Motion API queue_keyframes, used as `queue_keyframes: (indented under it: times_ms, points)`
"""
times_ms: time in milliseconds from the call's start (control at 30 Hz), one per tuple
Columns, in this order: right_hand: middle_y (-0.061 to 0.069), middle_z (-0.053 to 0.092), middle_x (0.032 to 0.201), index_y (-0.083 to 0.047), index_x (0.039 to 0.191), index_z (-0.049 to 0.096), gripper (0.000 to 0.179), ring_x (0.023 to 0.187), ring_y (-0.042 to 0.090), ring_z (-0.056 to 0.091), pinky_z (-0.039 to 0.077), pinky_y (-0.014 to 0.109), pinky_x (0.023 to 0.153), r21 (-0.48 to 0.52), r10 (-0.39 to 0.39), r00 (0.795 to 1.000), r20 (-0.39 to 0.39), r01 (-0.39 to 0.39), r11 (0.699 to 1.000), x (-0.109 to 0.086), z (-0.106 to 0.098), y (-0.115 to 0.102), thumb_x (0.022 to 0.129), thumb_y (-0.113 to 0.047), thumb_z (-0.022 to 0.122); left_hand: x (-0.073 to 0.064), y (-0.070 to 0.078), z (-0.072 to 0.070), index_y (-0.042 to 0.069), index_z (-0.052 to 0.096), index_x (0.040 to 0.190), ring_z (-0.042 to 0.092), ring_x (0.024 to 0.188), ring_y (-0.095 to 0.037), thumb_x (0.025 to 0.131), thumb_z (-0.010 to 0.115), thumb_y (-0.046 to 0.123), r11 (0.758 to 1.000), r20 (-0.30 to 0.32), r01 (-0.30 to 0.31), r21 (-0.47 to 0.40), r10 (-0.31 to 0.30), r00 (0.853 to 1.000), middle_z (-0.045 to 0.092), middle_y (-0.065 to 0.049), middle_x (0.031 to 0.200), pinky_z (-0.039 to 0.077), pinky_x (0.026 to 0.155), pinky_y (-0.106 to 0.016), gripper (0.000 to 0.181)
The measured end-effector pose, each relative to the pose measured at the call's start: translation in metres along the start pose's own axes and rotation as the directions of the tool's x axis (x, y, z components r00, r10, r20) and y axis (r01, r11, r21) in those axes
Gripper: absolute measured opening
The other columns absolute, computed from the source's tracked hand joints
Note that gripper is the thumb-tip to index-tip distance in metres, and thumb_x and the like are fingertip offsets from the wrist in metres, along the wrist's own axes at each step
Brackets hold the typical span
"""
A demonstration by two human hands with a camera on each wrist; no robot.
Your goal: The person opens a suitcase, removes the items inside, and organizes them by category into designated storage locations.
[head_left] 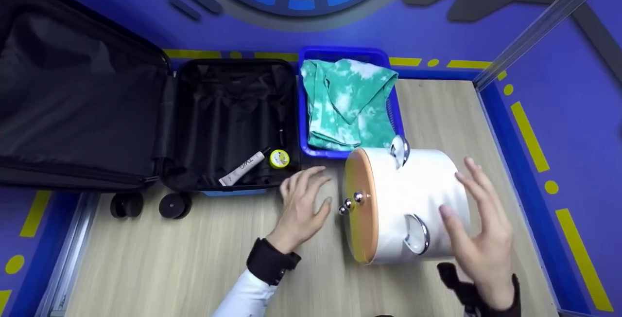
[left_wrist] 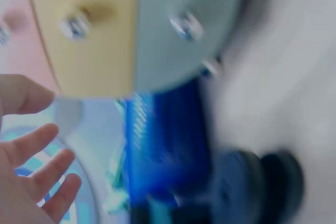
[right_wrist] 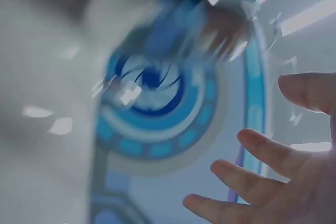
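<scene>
A white rounded box (head_left: 423,185) with two chrome handles lies on the wooden table, its front facing left. Pink, yellow and grey-blue panels (left_wrist: 110,66) with small chrome knobs make up that front. My left hand (head_left: 299,210) hovers just left of the knobs, fingers spread and relaxed, nothing in its grasp. On the other side, my right hand (head_left: 486,239) is held up with thumb and fingers apart, overlapping the back end of the box in the head view. In the right wrist view its fingers (right_wrist: 236,179) are spread beside the white side of the box.
An open black suitcase (head_left: 167,113) stands at the left, its wheels (head_left: 176,205) toward me. Inside lie a tube (head_left: 243,168), a round yellow-green tin (head_left: 279,159) and a thin black stick. Behind the box, a blue basket (head_left: 302,113) holds green tie-dye cloth (head_left: 345,103).
</scene>
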State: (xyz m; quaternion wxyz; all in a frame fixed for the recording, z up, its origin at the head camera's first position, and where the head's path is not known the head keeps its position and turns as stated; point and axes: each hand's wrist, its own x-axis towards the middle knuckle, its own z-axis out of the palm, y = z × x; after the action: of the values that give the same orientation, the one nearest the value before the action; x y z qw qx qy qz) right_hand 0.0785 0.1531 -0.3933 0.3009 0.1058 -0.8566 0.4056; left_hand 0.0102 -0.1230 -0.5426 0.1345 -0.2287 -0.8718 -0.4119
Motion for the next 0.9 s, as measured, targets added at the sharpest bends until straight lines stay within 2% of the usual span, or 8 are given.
queue_keyframes:
  times_ms: [133, 267, 433, 567, 633, 800, 867, 900]
  points:
    - [0.024, 0.052, 0.151, 0.005, 0.136, 0.063, 0.051, 0.146, 0.02, 0.045, 0.03, 0.024, 0.119, -0.047, 0.133, 0.99, 0.051, -0.13, 0.99, -0.004, 0.002, 0.04, 0.086, 0.009, 0.073, 0.007, 0.02, 0.004, 0.009, 0.065, 0.132, 0.051, 0.129, -0.028, 0.095, 0.069, 0.02, 0.992, -0.002, -0.081, -0.1, 0.081, 0.997, 0.057, -0.008, 0.143, 0.034, 0.103, -0.054, 0.039]
    - [0.02, 0.051, 0.154, -0.003, 0.141, 0.063, 0.057, 0.146, 0.029, 0.043, 0.027, 0.022, 0.119, -0.077, 0.22, 0.965, 0.139, -0.211, 0.974, -0.01, 0.007, 0.059, 0.086, 0.007, 0.076, 0.011, 0.031, 0.009, 0.01, 0.065, 0.132, 0.056, 0.124, -0.021, 0.099, 0.065, 0.024, 0.976, -0.011, -0.143, -0.162, 0.143, 0.99, 0.061, -0.004, 0.138, 0.042, 0.099, -0.042, 0.037]
    - [0.011, 0.044, 0.162, -0.014, 0.145, 0.062, 0.055, 0.15, 0.038, 0.036, 0.027, 0.048, 0.121, -0.13, 0.309, 0.923, 0.23, -0.285, 0.95, -0.016, 0.009, 0.063, 0.092, -0.007, 0.076, 0.013, 0.036, 0.016, 0.011, 0.066, 0.126, 0.061, 0.118, -0.019, 0.099, 0.067, 0.026, 0.969, -0.02, -0.175, -0.172, 0.174, 0.984, 0.065, -0.004, 0.126, 0.048, 0.1, -0.036, 0.031]
    - [0.006, 0.042, 0.164, -0.019, 0.147, 0.061, 0.055, 0.15, 0.036, 0.036, 0.031, 0.066, 0.114, -0.164, 0.321, 0.916, 0.24, -0.288, 0.943, -0.018, 0.01, 0.064, 0.094, -0.013, 0.075, 0.015, 0.037, 0.02, 0.01, 0.067, 0.121, 0.061, 0.114, -0.019, 0.099, 0.07, 0.024, 0.968, -0.024, -0.162, -0.194, 0.16, 0.987, 0.065, -0.004, 0.12, 0.049, 0.101, -0.036, 0.027]
    - [0.004, 0.042, 0.163, -0.021, 0.147, 0.062, 0.056, 0.149, 0.035, 0.038, 0.034, 0.064, 0.113, -0.178, 0.316, 0.92, 0.231, -0.279, 0.944, -0.019, 0.011, 0.065, 0.093, -0.014, 0.076, 0.016, 0.036, 0.022, 0.009, 0.067, 0.12, 0.062, 0.113, -0.019, 0.099, 0.07, 0.023, 0.966, -0.032, -0.158, -0.202, 0.155, 0.987, 0.065, -0.004, 0.118, 0.049, 0.101, -0.036, 0.025]
    - [0.002, 0.047, 0.161, -0.022, 0.145, 0.064, 0.058, 0.144, 0.034, 0.046, 0.037, 0.025, 0.108, -0.212, 0.275, 0.944, 0.18, -0.236, 0.948, -0.022, 0.013, 0.07, 0.089, -0.013, 0.078, 0.018, 0.037, 0.023, 0.011, 0.066, 0.117, 0.063, 0.108, -0.017, 0.101, 0.069, 0.025, 0.971, -0.033, -0.16, -0.179, 0.156, 0.987, 0.066, -0.001, 0.113, 0.051, 0.096, -0.034, 0.021]
    - [0.001, 0.047, 0.16, -0.022, 0.145, 0.064, 0.058, 0.142, 0.035, 0.049, 0.041, 0.023, 0.101, -0.232, 0.262, 0.95, 0.168, -0.22, 0.947, -0.023, 0.014, 0.071, 0.089, -0.014, 0.078, 0.018, 0.037, 0.023, 0.012, 0.066, 0.117, 0.063, 0.106, -0.016, 0.102, 0.067, 0.025, 0.973, -0.023, -0.155, -0.169, 0.153, 0.988, 0.065, 0.0, 0.112, 0.051, 0.095, -0.034, 0.02]
    - [0.001, 0.047, 0.161, -0.023, 0.145, 0.064, 0.058, 0.141, 0.036, 0.049, 0.043, 0.029, 0.098, -0.241, 0.257, 0.952, 0.167, -0.213, 0.947, -0.023, 0.015, 0.071, 0.089, -0.014, 0.078, 0.018, 0.037, 0.022, 0.012, 0.065, 0.117, 0.063, 0.106, -0.016, 0.103, 0.066, 0.025, 0.974, -0.018, -0.151, -0.166, 0.15, 0.989, 0.065, 0.0, 0.112, 0.051, 0.094, -0.034, 0.02]
